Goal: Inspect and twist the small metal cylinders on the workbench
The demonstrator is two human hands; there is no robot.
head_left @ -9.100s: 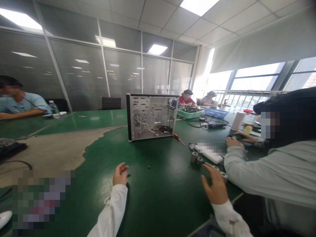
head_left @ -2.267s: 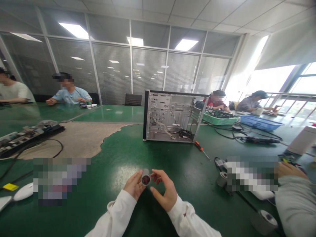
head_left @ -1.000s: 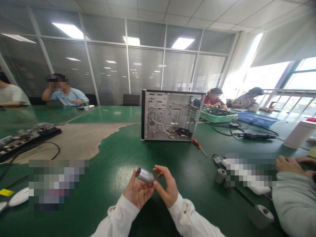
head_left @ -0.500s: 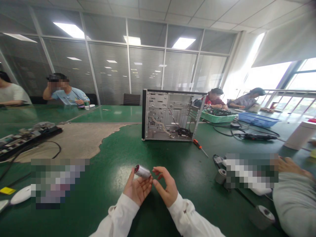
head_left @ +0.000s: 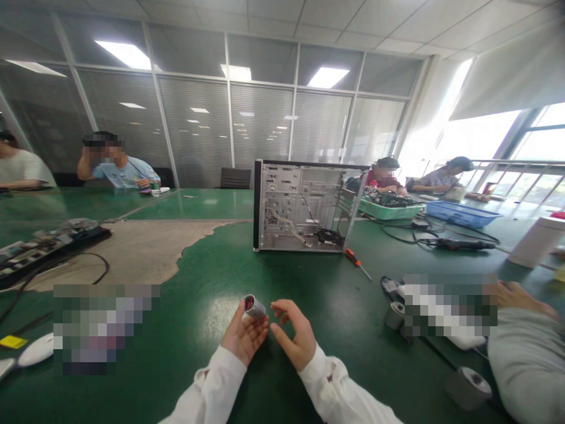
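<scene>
A small silvery cylinder (head_left: 255, 308) with a reddish inside at its near-left end rests tilted in my left hand (head_left: 245, 337), between the thumb and the fingers. My right hand (head_left: 295, 334) is just to the right of it, fingers curved and apart, holding nothing. Beyond both hands an open computer case (head_left: 306, 206) stands upright on the green table (head_left: 212, 265), with cables and a black part inside. An orange-handled screwdriver (head_left: 358, 264) lies by the case's right corner.
On the right are a green basket (head_left: 391, 210) of cables, a blue basket (head_left: 462, 213), dumbbell-like grey cylinders (head_left: 468, 387) and another person's sleeve (head_left: 523, 359). A black tray of parts (head_left: 48, 250) lies at the left. Several people sit around the table.
The cylinder has turned in my left hand, so its open end faces more toward me. Both hands have shifted slightly to the left.
</scene>
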